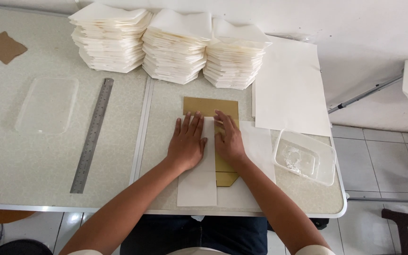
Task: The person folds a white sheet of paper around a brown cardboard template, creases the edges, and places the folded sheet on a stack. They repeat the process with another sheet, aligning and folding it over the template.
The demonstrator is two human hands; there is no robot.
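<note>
Your left hand (pixel 186 144) lies flat, fingers spread & released, palm pressing the folded white paper (pixel 199 182); it grips nothing. Your right hand (pixel 228 139) is also open & flat, fingers together, pressing where the paper's edge meets the tan cardboard template (pixel 210 106) under it. No grasp on either side.

The template runs lengthwise away from you: square end beyond your fingertips, pointed end poking out near your right wrist. Paper wraps over it, long axis the same way, w/ a flap spreading out to the right of your right hand. Paper looks plain, white, creased; template brownish-gold, stiff.
</note>
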